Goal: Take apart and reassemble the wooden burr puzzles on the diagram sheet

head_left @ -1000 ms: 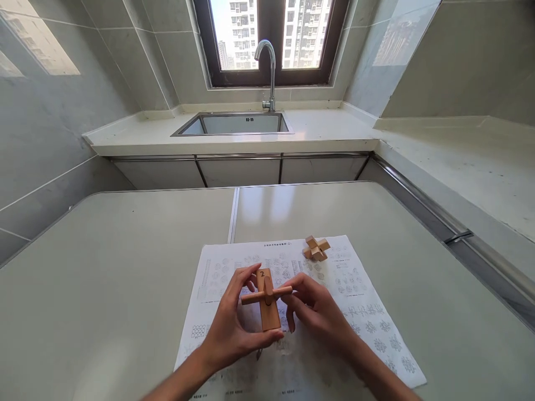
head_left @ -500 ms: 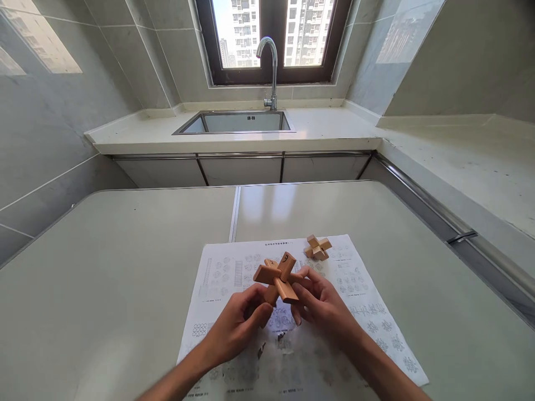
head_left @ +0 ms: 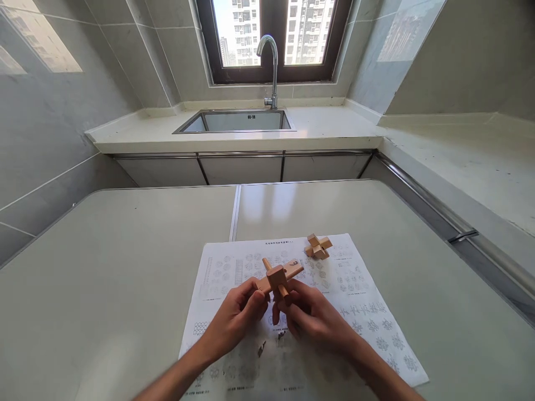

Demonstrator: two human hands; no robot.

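Between my two hands, above the printed sheet, is a reddish-brown wooden interlocking puzzle [head_left: 276,277] made of crossed flat bars. A dark mark shows on the bar that points to the upper right. My left hand [head_left: 239,312] pinches the end of a bar on the left side. On the other side, my right hand [head_left: 311,312] grips the puzzle from below and the right, its fingertips partly hidden under it. Beneath both hands lies the white paper sheet [head_left: 225,284], printed with small diagrams and torn in spots near the middle.
A smaller, paler wooden interlocking puzzle [head_left: 318,247] rests on the sheet's far right part. The sheet lies on a pale table [head_left: 125,267] with a seam. Beyond stand a counter [head_left: 326,122] with a sink [head_left: 246,120], a faucet [head_left: 273,72] and a window. A ledge [head_left: 468,161] runs along the right.
The brown puzzle has been turned between my hands, so its marked bar now points to the upper right and a bar end faces me. My right hand has shifted slightly left.
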